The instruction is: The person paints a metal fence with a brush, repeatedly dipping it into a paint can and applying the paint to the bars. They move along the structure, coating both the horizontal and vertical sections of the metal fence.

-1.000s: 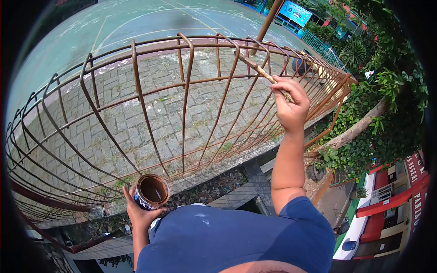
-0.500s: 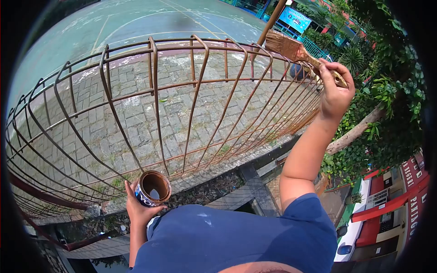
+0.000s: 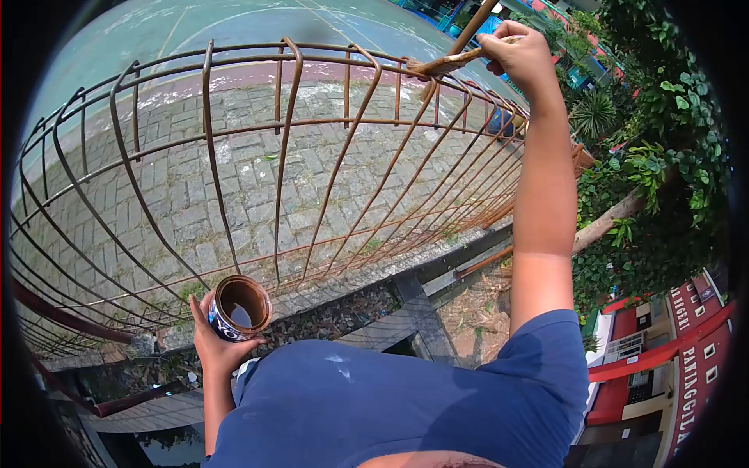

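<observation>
My right hand (image 3: pixel 518 56) grips the wooden handle of a paintbrush (image 3: pixel 446 64), arm stretched out at the upper right. The brush lies nearly level, its bristles at the top rail of a brown metal bar fence (image 3: pixel 287 86). Low on the left, my left hand (image 3: pixel 215 343) is wrapped round an open paint can (image 3: pixel 237 309). Brown paint coats the can's rim and inner wall, and a wet, shiny surface shows inside. Bent bars of the fence curve across the view in front of me.
Beyond the fence run grey paving (image 3: pixel 242 175) and a green sports court (image 3: pixel 234 27). A concrete ledge (image 3: pixel 312 288) and a drain with leaf litter lie along the fence's foot. Leafy plants and a tree trunk (image 3: pixel 608 222) are at right, a red building (image 3: pixel 698 374) at lower right.
My right hand has moved up and left, bringing the brush from above the fence down to its top rail. The can has shifted slightly left and up in view.
</observation>
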Demonstrator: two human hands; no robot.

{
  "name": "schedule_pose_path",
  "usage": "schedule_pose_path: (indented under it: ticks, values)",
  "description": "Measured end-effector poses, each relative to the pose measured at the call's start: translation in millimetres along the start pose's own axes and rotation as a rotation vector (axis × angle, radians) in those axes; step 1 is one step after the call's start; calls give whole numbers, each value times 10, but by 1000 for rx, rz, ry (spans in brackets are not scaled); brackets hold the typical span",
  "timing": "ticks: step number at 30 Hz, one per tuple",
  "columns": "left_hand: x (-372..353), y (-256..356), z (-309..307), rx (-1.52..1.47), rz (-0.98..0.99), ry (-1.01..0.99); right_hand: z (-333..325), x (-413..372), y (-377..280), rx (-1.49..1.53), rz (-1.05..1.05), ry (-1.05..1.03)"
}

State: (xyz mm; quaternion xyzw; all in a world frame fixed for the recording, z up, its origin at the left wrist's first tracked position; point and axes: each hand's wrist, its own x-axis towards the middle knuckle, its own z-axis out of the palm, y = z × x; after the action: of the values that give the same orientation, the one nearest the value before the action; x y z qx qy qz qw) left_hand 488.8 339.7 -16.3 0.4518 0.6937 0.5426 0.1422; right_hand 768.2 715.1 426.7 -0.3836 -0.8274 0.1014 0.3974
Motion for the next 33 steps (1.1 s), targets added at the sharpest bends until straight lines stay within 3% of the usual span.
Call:
schedule_pose_path:
  ticks: [5,7,8,14,17,20,23,24,25,30,31,33]
  values:
    - [-1,-32,-98,-54,-4,36,-350,35,-35,146,-150,26]
    - [-6,-93,-108,-16,13,31,-131,-54,-194,-35,-240,32]
    - [-5,-84,-126,-2,5,19,-67,-140,-363,-373,-277,-17]
    - [-32,-96,-204,52,-7,16,-86,-21,-422,-266,-393,-2]
    - [6,-155,-223,7,23,15,-37,11,-485,-466,-349,-57]
    - [-2,-198,-240,-69,57,37,-231,198,-300,-172,-161,144]
    - [-25,-143,-279,12,73,48,-95,251,130,213,57,161]
    - [-27,-142,-279,-44,65,40,-104,293,347,166,190,11]
    - [-35,-135,-294,-42,54,42,-117,287,481,180,260,80]
    - [-105,-104,-282,-23,-7,59,-387,202,789,302,81,235]
    - [-102,-93,-269,-12,-17,54,-310,136,726,391,67,153]
    - [-114,-93,-220,1,-9,52,-248,134,762,180,54,42]
